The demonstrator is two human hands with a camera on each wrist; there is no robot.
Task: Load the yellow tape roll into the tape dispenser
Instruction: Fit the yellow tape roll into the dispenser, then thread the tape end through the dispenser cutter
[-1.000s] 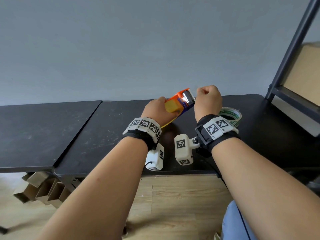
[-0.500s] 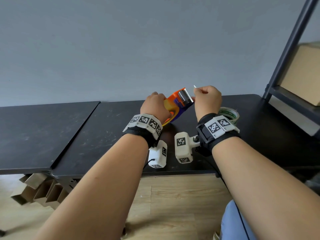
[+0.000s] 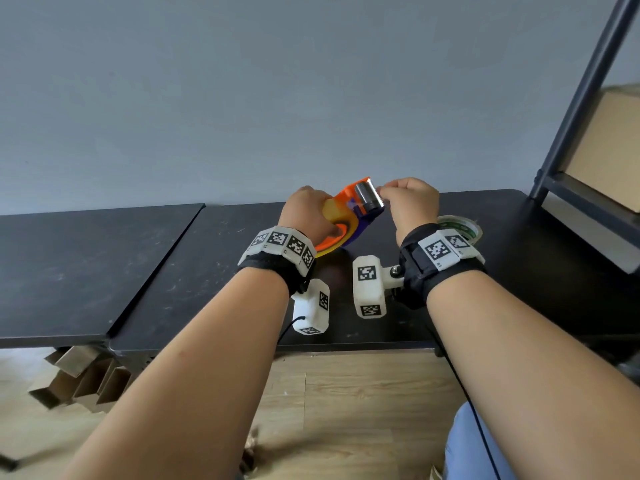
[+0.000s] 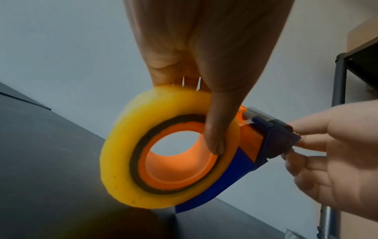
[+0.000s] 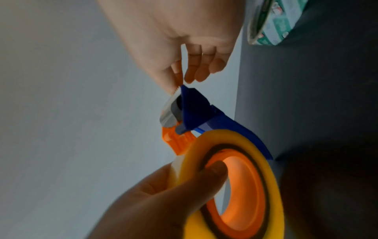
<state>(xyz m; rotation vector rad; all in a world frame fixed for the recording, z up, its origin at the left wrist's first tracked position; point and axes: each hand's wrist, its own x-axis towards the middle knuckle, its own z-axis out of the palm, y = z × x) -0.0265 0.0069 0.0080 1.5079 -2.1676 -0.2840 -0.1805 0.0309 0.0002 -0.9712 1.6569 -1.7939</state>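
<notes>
Left hand [image 4: 194, 53] grips the yellow tape roll [image 4: 122, 145], seated on the hub of the tape dispenser [image 4: 255, 145], held above the table [image 3: 173, 271]. Right hand [image 3: 412, 202] pinches at the serrated blade [image 3: 375, 195], presumably the tape end. Advice: draw it taut and square across the teeth, fingertips clear.

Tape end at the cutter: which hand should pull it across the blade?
Right. The right hand already pinches at the dispenser's blade end; the left hand grips the yellow roll, steadying it.
</notes>
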